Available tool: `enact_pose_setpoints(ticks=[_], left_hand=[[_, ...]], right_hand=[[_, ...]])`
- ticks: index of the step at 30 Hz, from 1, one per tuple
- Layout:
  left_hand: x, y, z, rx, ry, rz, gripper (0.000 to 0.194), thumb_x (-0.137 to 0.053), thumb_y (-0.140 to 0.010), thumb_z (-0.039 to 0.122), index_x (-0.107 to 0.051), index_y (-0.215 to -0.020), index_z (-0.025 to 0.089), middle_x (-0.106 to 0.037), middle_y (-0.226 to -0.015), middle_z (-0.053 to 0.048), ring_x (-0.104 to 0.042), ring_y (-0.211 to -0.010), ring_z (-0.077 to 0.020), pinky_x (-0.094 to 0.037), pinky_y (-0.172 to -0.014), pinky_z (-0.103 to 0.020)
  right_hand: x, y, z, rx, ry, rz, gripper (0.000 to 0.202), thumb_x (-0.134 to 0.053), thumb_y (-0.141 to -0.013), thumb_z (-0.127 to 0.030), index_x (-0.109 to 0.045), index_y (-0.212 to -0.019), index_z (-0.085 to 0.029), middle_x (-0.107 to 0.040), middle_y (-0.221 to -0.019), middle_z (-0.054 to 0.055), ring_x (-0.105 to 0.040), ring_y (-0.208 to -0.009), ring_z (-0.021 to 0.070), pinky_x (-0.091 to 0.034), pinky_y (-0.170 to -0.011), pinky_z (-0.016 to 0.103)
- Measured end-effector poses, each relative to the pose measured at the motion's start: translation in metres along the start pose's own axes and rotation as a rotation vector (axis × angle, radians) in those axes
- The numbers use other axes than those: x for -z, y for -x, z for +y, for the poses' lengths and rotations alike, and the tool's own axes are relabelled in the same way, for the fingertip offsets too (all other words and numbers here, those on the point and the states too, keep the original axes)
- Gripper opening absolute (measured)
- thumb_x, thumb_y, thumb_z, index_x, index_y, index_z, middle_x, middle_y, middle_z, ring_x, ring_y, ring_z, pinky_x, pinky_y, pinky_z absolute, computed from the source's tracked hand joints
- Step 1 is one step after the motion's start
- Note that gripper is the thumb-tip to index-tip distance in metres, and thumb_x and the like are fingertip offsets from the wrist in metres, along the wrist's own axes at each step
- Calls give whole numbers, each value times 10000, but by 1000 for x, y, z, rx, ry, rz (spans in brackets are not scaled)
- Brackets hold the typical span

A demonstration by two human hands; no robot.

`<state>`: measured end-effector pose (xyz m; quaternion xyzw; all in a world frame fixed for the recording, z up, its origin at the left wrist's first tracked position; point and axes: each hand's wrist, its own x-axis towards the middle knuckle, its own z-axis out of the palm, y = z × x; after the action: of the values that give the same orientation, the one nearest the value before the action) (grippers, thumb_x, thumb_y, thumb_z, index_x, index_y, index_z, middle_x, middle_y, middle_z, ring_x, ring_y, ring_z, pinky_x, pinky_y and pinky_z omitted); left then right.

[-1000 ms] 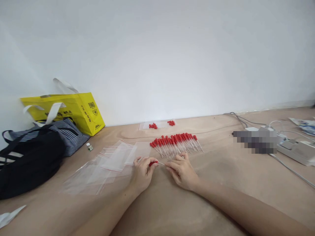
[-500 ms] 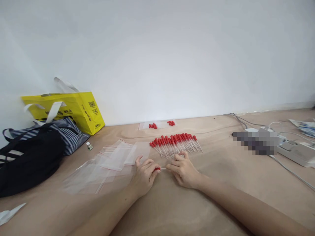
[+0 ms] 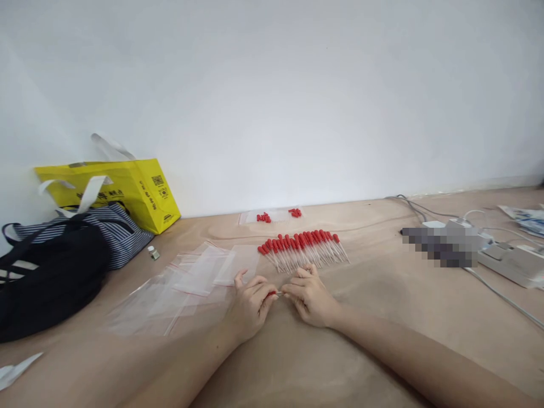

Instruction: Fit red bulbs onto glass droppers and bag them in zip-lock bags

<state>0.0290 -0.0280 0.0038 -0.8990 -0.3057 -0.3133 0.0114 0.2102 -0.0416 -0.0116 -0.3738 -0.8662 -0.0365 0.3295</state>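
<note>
My left hand (image 3: 250, 306) pinches a small red rubber bulb (image 3: 272, 293), its other fingers loosely raised. From the bulb's right end a thin clear tube (image 3: 279, 293) runs into the closed fingertips of my right hand (image 3: 310, 297). The two hands nearly meet, and most of the tube is hidden by the right fingers. Just beyond them lies a row of droppers (image 3: 300, 242), with red bulbs pointing away and thin clear tubes towards me. Further back, two small heaps of loose red bulbs (image 3: 264, 217) rest on a clear plastic bag (image 3: 278, 216).
Overlapping clear zip bags (image 3: 199, 273) spread left of my hands. A small bottle (image 3: 153, 253), a yellow bag (image 3: 159, 195), a striped bag (image 3: 127, 238) and a black bag (image 3: 63, 277) stand at left. At right are a power strip (image 3: 512, 263) and cables (image 3: 505, 300).
My right hand has moved slightly left along the tube, so less of it shows between the hands. My left hand has stayed in place on the bulb.
</note>
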Motion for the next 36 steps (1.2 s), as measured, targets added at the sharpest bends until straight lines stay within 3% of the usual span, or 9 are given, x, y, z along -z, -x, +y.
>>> enact_pose_setpoints(ticks=[6,13,22,28,36], left_hand=[[8,-5,-8,37,-20,49,122,-458,-836,220,-571,-789,216,-670,-724,41,-591,-753,-148,-99,-931,-441],[12,-2,-18,25,-67,27,148,-560,-784,302,-586,-917,242,-685,-796,24,-581,-817,-186,-83,-924,-458],[7,-3,-6,-8,-103,5,141,-476,-825,218,-596,-752,215,-635,-679,28,-549,-746,-153,-116,-906,-458],[3,1,-4,-41,-98,-9,125,-470,-818,198,-580,-759,202,-623,-672,22,-532,-773,-167,-118,-905,-473],[8,-4,-11,46,-124,-36,145,-459,-838,233,-600,-801,237,-649,-747,16,-542,-796,-172,-105,-916,-485]], right_hand=[[3,0,9,17,114,45,169,-446,-837,-242,-596,-906,-204,-617,-729,9,-432,-739,139,-195,-751,330],[6,6,19,-17,145,108,163,-448,-832,-219,-604,-876,-204,-615,-686,5,-456,-730,139,-195,-795,349],[-1,7,13,-8,59,143,148,-449,-811,-168,-595,-804,-193,-612,-636,-8,-491,-765,135,-153,-875,381],[-4,9,13,3,37,125,170,-439,-782,-116,-591,-750,-186,-588,-596,-15,-491,-738,126,-152,-872,378],[-1,2,10,-31,173,66,166,-455,-829,-223,-613,-781,-211,-603,-672,-5,-461,-759,132,-165,-809,354]])
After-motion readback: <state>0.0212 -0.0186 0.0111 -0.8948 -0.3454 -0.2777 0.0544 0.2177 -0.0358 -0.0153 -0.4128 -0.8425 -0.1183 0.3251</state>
